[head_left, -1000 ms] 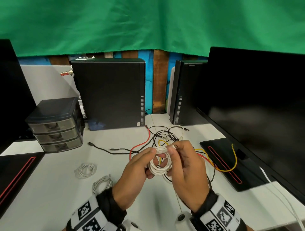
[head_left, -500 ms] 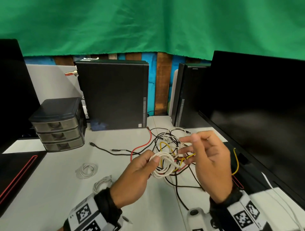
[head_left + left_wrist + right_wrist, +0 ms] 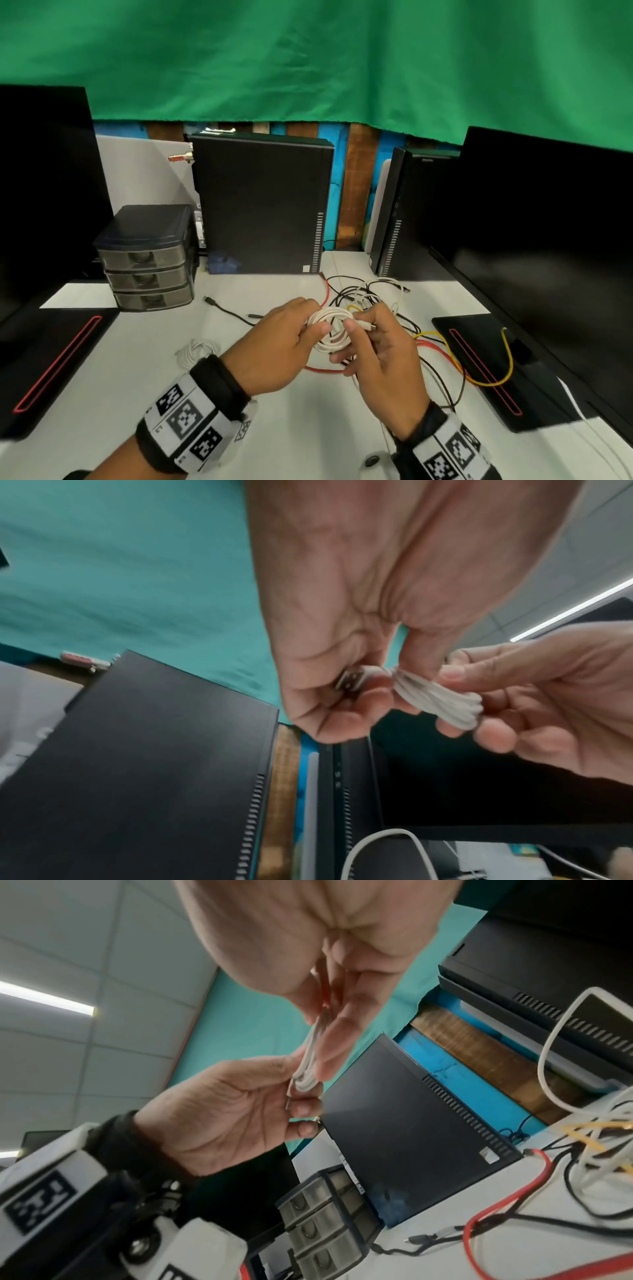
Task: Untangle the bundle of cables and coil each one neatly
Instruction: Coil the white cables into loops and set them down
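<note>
A small white cable coil (image 3: 330, 330) is held above the table between both hands. My left hand (image 3: 308, 325) pinches its left side, and a metal plug (image 3: 352, 681) sits in those curled fingers. My right hand (image 3: 356, 329) pinches the coil's right side between thumb and fingers (image 3: 335, 1039), with the white strands (image 3: 306, 1069) running down to the left hand (image 3: 222, 1110). Behind and to the right of the hands lies the tangle (image 3: 370, 298) of black, white, red (image 3: 325, 291) and yellow (image 3: 445, 346) cables on the white table (image 3: 171, 342).
A coiled white cable (image 3: 198, 353) lies left of my left wrist. A grey drawer unit (image 3: 147, 257) and black computer cases (image 3: 260, 205) stand at the back. A big monitor (image 3: 531, 240) and its base (image 3: 479, 370) close the right side; another base (image 3: 51, 359) lies left.
Half a second ago my right hand was lifted off the coil with fingers spread. It has come back down and pinches the coil again. The left hand has kept its hold.
</note>
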{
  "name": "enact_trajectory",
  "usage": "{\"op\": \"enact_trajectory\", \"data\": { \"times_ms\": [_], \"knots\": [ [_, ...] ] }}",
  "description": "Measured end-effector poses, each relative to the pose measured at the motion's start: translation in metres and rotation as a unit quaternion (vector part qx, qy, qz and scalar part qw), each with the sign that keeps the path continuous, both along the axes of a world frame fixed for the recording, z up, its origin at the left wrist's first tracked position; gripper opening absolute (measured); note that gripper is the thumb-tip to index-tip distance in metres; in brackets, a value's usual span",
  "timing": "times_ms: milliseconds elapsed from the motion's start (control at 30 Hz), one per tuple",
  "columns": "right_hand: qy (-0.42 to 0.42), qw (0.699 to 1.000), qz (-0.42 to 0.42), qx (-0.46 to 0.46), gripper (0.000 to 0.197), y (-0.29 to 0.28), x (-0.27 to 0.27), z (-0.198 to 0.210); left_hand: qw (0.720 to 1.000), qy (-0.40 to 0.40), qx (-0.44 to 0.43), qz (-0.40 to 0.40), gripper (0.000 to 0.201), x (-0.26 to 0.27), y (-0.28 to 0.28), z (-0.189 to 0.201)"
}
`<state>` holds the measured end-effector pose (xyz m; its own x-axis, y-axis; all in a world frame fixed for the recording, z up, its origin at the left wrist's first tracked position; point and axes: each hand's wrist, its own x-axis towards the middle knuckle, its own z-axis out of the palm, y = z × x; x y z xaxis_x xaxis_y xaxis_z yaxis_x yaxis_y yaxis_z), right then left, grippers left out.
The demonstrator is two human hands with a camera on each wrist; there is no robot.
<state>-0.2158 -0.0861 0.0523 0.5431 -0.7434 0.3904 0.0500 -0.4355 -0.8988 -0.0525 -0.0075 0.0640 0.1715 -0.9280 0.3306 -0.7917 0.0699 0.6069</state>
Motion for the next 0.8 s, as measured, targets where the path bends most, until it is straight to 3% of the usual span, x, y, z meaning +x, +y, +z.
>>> {"op": "enact_trajectory", "data": {
  "times_ms": [167, 333, 500, 667, 800],
  "knots": [
    [-0.003, 1.000, -0.003, 0.025, 0.006, 0.002, 0.036, 0.003, 0.996, 0.054, 0.068, 0.026, 0.016, 0.037, 0.007, 0.016],
    [0.006, 0.996, -0.003, 0.089, 0.011, -0.005, 0.073, 0.002, 0.984, 0.096, 0.013, 0.150, 0.035, 0.075, 0.025, 0.030],
    [0.095, 0.986, 0.011, 0.137, 0.013, -0.017, 0.114, -0.030, 0.961, 0.162, -0.049, 0.217, 0.029, 0.103, 0.047, 0.049],
    [0.198, 0.963, 0.025, 0.179, 0.013, -0.017, 0.149, -0.065, 0.956, 0.174, -0.056, 0.228, 0.025, 0.108, 0.052, 0.050],
    [0.279, 0.946, 0.046, 0.162, 0.021, -0.016, 0.145, -0.068, 0.957, 0.181, -0.044, 0.221, 0.029, 0.108, 0.049, 0.046]
  ]
}}
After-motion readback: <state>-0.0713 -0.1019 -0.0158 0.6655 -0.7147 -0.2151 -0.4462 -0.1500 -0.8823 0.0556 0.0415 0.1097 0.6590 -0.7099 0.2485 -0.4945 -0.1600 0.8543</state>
